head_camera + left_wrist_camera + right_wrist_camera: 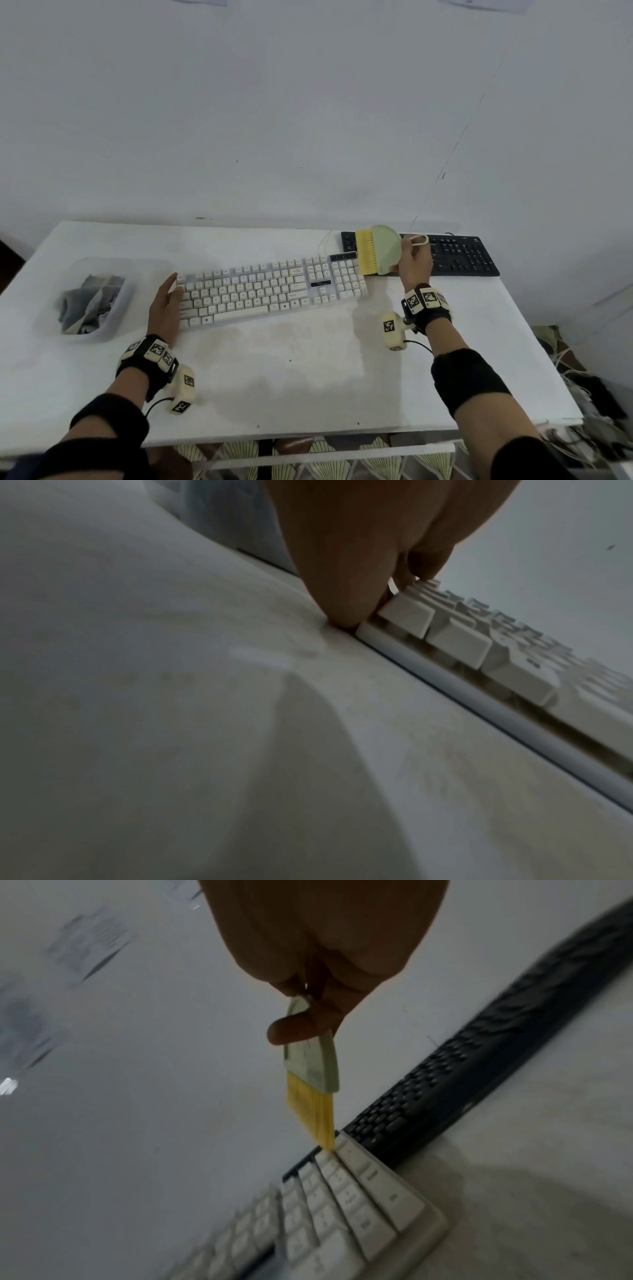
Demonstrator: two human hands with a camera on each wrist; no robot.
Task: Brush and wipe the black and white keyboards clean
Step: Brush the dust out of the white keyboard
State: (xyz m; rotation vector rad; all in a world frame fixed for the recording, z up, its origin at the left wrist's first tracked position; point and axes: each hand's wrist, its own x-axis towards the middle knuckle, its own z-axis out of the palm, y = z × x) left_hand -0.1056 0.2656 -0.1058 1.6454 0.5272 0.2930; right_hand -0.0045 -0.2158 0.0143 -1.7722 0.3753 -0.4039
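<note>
From the head view, the white keyboard [270, 294] lies mid-tabletop [308, 370], the black keyboard [459, 255] at the far right edge; key legends are too small to read. The left hand [166, 305] rests straight fingers on the white keyboard's left end. The left wrist view shows fingertips [342, 615] touching its corner. The right wrist view shows the right hand [318, 947] pinching a brush [313, 1069], its yellow bristles [315, 1112] touching the white keyboard's far right corner.

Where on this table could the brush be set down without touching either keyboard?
Free: the bare table front, between white keyboard and near edge. Crowded: the far right, where brush, right hand and black keyboard meet.
</note>
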